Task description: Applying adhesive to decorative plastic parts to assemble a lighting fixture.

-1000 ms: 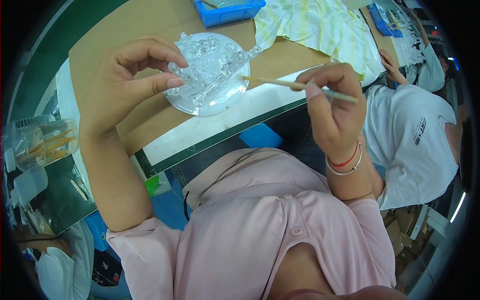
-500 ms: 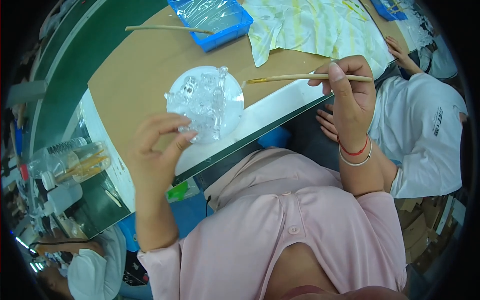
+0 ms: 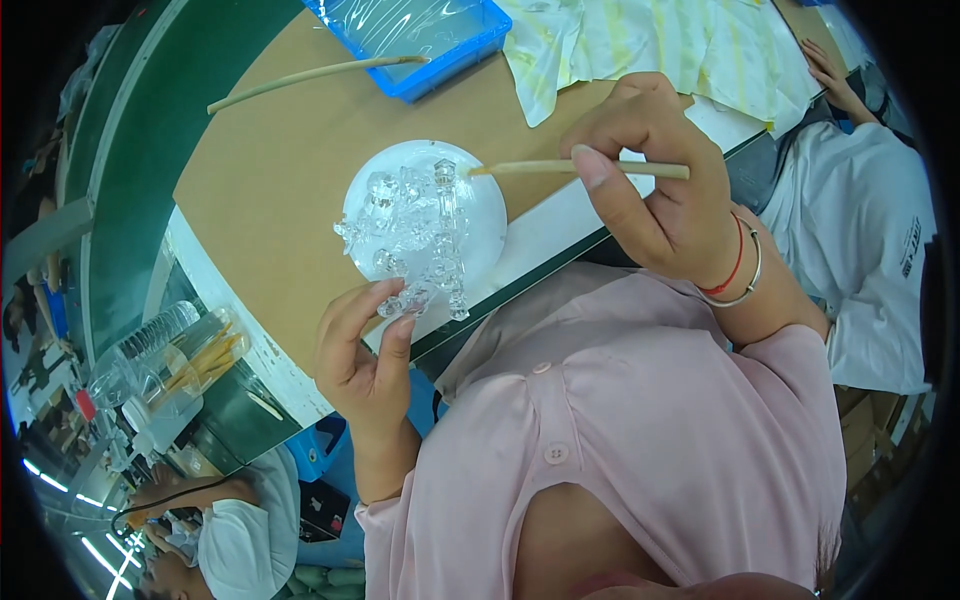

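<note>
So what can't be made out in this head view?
- Clear glass ornament on the round white disc: its shape is lost in glare.
- Thin wooden stick: its middle is hidden by the right hand.
- Left hand: fingertips touch the ornament; the grip is unclear.
- Blue plastic tray: cut off by the top edge.

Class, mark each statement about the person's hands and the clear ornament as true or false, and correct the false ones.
1. The right hand holds a thin wooden stick. True.
2. The stick's tip points at the clear glass ornament on the round white disc. True.
3. The left hand lies flat on the brown cardboard sheet. False: its fingers pinch the ornament's near edge.
4. The blue plastic tray sits in the person's lap. False: it stands at the far side of the table.
5. A second stick rests against the tray. True.
</note>
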{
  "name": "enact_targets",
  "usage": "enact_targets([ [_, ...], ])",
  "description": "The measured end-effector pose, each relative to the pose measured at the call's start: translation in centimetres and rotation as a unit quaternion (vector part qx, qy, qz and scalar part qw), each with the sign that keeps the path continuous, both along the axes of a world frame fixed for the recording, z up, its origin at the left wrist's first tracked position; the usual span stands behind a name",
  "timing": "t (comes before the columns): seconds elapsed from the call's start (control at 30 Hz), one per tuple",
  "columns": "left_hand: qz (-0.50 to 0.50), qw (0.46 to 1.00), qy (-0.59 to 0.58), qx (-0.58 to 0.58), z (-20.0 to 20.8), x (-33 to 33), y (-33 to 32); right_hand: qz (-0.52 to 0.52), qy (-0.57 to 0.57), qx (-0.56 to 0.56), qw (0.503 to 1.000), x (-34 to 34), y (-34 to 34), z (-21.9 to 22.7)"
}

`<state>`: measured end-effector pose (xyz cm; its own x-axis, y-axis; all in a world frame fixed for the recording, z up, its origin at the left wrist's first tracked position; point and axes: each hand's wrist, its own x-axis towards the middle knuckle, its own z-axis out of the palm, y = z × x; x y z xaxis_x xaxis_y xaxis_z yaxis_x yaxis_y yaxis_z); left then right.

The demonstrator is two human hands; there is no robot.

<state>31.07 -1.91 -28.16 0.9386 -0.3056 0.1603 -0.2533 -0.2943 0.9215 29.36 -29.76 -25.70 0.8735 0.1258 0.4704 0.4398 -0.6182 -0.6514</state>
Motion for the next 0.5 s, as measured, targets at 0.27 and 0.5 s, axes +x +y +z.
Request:
enact_targets([
  [0.27, 0.015, 1.000, -0.010, 0.011, 0.1, -0.2, -0.3, 0.003, 0.007, 0.024, 1.000, -0.4, 0.2, 0.3],
  [0.5, 0.022, 1.000, -0.008, 0.016, 0.3, -0.4, -0.2, 0.019, 0.026, 0.015, 0.999, -1.5, 0.4, 0.4],
])
